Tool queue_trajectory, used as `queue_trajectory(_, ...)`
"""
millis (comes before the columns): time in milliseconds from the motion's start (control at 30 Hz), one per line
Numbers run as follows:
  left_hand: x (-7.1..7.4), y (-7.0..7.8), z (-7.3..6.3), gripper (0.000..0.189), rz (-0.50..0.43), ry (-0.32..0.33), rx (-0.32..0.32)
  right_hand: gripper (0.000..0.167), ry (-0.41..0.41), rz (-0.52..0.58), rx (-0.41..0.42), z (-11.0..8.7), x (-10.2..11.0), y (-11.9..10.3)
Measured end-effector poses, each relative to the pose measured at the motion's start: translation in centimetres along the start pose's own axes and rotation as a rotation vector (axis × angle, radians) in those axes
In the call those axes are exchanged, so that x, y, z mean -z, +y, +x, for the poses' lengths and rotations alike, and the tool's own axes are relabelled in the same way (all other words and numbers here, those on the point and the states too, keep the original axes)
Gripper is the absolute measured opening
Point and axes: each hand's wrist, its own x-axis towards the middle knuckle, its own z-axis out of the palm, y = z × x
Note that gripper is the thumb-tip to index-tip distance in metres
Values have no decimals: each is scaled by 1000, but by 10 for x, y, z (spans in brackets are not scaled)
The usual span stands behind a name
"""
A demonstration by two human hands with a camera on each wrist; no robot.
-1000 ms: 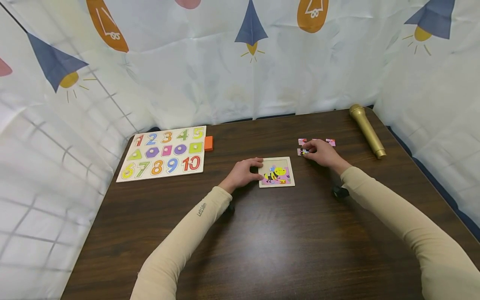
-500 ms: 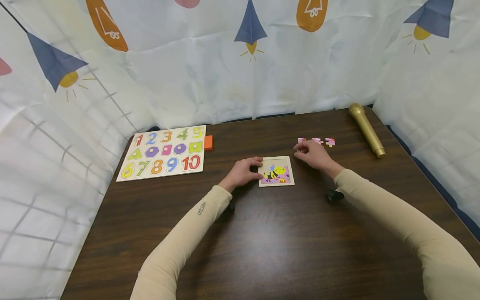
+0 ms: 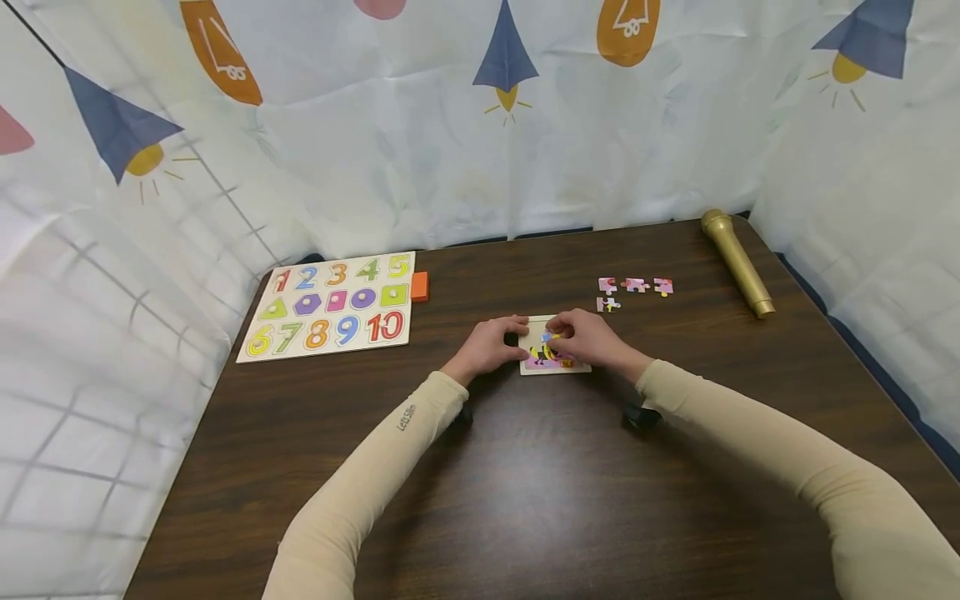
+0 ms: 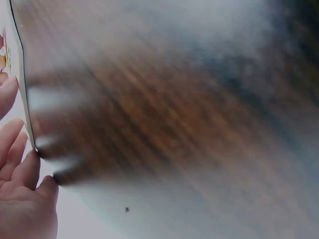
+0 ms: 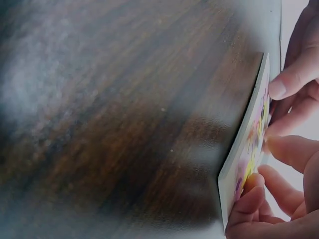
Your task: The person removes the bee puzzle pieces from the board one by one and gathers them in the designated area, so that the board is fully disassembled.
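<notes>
A small bee jigsaw puzzle in a pale wooden frame [image 3: 555, 372] lies on the table, partly filled with pink, yellow and black pieces. My left hand [image 3: 491, 346] holds the frame's left side, thumb near the lower corner and fingers near the upper one. Over the puzzle's upper part, my right hand [image 3: 592, 340] brings thumb and finger together in a pinch; the puzzle piece there is mostly hidden. In the right wrist view, the right fingertips [image 5: 255, 181] are right at the puzzle's face. Several loose puzzle pieces [image 3: 635, 285] lie to the right of the frame.
A number and shape board [image 3: 337, 321] lies at the back left, with an orange block [image 3: 420, 287] at its right edge. A gold microphone [image 3: 738, 262] lies at the back right. Patterned white curtains [image 3: 420, 150] hang behind and beside the table.
My right hand has moved left from the loose pieces to the puzzle, uncovering the pieces it had been over. My left hand stays at the frame.
</notes>
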Motion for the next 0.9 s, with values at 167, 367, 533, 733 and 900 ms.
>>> queue_trajectory(167, -2, 2, 2, 45, 30, 4, -30, 35, -3, -26, 43, 1, -3, 3)
queue_trajectory(367, -4, 0, 1, 42, 22, 10, -50, 36, -9, -60, 60, 1, -6, 4)
queue_trajectory(533, -5, -1, 0, 43, 2, 22, -52, 34, -13, -82, 61, 2, -7, 5)
queue_trajectory(733, -8, 1, 1, 44, -1, 50, -42, 33, -9, -76, 53, 1, -7, 3)
queue_trajectory(900, -9, 1, 1, 44, -1, 51, -38, 30, -1, -60, 63, 0, -6, 1)
